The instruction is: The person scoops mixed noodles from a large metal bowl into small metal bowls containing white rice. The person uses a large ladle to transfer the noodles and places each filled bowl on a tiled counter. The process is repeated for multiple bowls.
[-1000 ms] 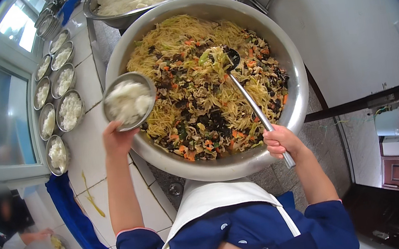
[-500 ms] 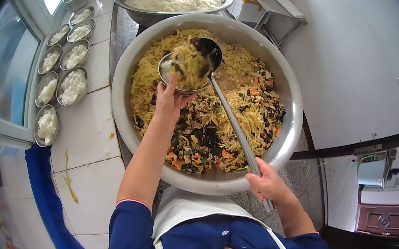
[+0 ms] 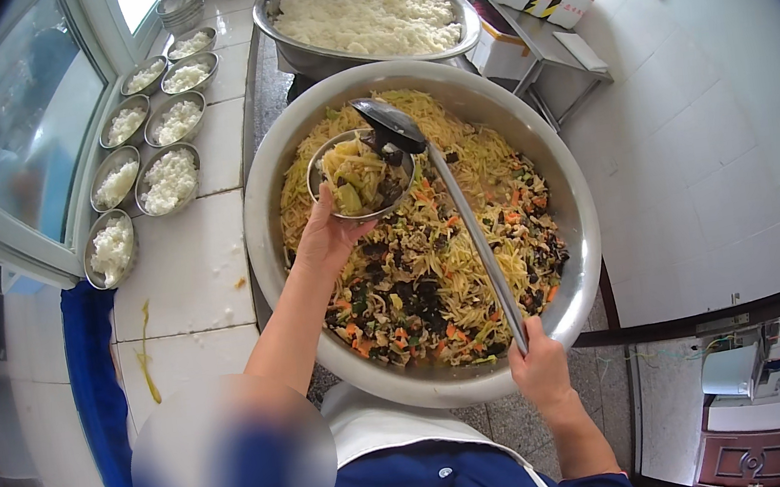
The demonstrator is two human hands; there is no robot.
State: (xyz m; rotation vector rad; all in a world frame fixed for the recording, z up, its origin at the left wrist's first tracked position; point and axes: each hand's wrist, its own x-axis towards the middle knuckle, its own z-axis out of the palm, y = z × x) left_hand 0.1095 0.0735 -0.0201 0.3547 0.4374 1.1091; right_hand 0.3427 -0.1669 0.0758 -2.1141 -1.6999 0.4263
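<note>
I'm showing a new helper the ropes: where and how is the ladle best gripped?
Probably by its long handle, near the lower end, coming from the person's right, where the right hand holds it: it slants down to that side, well away from the dark head.

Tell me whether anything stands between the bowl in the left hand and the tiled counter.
The left rim of the big metal basin does: the left hand holds the bowl over it, and the tiled counter lies beyond that rim. Nothing else visible blocks the way.
</note>
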